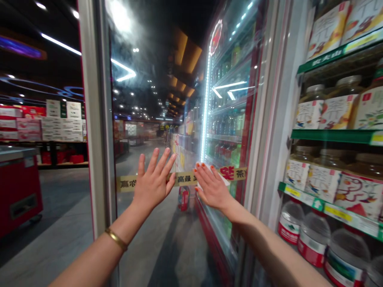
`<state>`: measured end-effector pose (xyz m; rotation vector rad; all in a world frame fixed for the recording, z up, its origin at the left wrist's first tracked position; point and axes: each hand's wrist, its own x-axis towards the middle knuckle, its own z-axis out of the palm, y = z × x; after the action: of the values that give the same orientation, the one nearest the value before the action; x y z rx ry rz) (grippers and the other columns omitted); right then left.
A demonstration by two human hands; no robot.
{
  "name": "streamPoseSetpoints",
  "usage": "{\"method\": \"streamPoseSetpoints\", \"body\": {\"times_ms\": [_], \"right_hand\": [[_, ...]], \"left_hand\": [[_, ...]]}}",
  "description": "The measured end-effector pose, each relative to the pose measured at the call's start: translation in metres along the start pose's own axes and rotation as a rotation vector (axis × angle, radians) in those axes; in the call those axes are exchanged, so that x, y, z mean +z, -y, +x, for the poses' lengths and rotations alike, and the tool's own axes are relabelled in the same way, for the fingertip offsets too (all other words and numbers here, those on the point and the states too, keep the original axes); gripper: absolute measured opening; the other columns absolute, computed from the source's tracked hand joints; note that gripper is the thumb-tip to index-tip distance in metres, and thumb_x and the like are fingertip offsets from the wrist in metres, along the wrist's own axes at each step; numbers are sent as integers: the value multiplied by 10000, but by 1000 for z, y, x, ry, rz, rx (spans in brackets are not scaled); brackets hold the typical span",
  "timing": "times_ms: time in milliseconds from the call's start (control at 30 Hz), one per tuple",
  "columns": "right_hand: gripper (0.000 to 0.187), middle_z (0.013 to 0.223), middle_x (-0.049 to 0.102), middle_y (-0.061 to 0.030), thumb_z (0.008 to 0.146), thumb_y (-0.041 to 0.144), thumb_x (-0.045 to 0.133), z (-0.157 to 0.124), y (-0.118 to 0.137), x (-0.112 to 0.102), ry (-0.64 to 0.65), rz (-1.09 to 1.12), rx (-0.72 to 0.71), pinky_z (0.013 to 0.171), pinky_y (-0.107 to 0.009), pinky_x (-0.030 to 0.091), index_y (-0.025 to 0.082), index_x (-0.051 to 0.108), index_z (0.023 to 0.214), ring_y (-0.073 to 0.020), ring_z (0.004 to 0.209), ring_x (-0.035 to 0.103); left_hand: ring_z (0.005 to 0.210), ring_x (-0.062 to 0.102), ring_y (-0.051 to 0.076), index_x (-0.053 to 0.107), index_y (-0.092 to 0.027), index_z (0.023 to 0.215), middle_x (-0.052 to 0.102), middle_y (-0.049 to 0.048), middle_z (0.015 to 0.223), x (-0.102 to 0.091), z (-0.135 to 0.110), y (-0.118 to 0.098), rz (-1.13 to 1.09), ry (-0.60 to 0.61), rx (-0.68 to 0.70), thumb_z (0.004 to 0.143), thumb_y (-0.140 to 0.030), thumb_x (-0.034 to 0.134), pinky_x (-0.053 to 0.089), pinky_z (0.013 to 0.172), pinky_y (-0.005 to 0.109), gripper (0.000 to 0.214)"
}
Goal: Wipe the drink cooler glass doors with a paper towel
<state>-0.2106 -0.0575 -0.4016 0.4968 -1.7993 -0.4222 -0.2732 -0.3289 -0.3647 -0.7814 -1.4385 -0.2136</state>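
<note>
Both my palms rest flat against a glass cooler door, fingers spread and holding nothing. My left hand is on the glass just left of centre, with a gold bangle on that wrist. My right hand presses nearby, its fingertips close to a yellow printed strip running across the pane. That strip passes behind or under both hands. A grey metal door frame stands to the left of my left hand.
Green shelves at right hold boxed jars and large bottles. Behind the glass, a lit fridge holds bottled drinks. A red chest freezer and stacked cartons stand left, beside a grey aisle floor.
</note>
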Motion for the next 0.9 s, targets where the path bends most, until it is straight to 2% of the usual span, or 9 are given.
{"method": "streamPoseSetpoints", "body": {"times_ms": [100,233,333,433,500,567,700,800,900], "right_hand": [[800,1876,112,-103,1132,307,416,-6,-53,-10,-122,-66,400,1416,-614,213,247,-28,1795,-261,1749,115],[760,1874,40,-157,1149,327,305,67,-69,-10,-253,-53,745,1379,-752,158,208,-87,1789,-327,1751,53],[818,1872,116,-113,1127,311,395,97,-16,-4,-87,28,295,1416,-652,181,228,-74,1792,-280,1749,105],[847,1841,278,-62,1107,314,489,70,19,-3,79,80,-146,1426,-519,245,255,3,1798,-214,1730,212],[854,1844,261,-67,1112,323,491,50,7,-9,74,46,-81,1422,-536,251,257,-16,1795,-224,1732,199],[841,1867,136,-104,1127,338,444,53,-20,-15,-1,-11,210,1413,-627,224,239,-63,1791,-278,1742,126],[775,1869,22,-181,1137,334,344,118,-26,-14,-133,-31,540,1405,-704,141,116,-16,1788,-337,1745,23],[723,1855,216,-141,1122,304,396,147,26,-6,-33,69,146,1429,-627,169,143,156,1785,-288,1743,136],[622,1777,440,10,1112,314,459,122,62,-6,117,177,-283,1437,-450,248,308,378,1729,-180,1687,339]], "left_hand": [[1742,110,224,282,-274,1758,410,52,1760,2,1,0,11,-3,4,1047,-363,624,-43,1442,531,794],[1728,203,244,265,-256,1762,463,79,1734,2,-1,0,-34,-23,4,1033,-341,647,16,1446,537,828],[1687,336,265,206,-242,1775,499,108,1710,-3,-16,6,-104,-31,15,1013,-272,643,166,1432,540,880],[1687,335,273,227,-230,1772,498,118,1710,-14,-43,18,-78,-23,-41,1001,-254,653,235,1415,511,881],[1701,295,269,264,-238,1765,480,110,1723,-22,-61,28,-44,-3,-82,996,-288,677,218,1423,491,875],[1713,257,265,266,-247,1766,453,105,1739,-27,-73,34,-26,20,-100,993,-327,684,184,1434,489,882],[1735,163,246,252,-207,1768,436,122,1747,-29,-79,36,5,12,-106,999,-370,679,95,1448,482,895],[1737,163,227,280,-191,1758,470,136,1730,-28,-79,34,-3,1,-85,1004,-356,684,104,1447,468,871],[1729,211,227,245,-182,1764,498,150,1712,-28,-82,35,-17,-31,-67,997,-309,685,166,1438,482,893]]}}
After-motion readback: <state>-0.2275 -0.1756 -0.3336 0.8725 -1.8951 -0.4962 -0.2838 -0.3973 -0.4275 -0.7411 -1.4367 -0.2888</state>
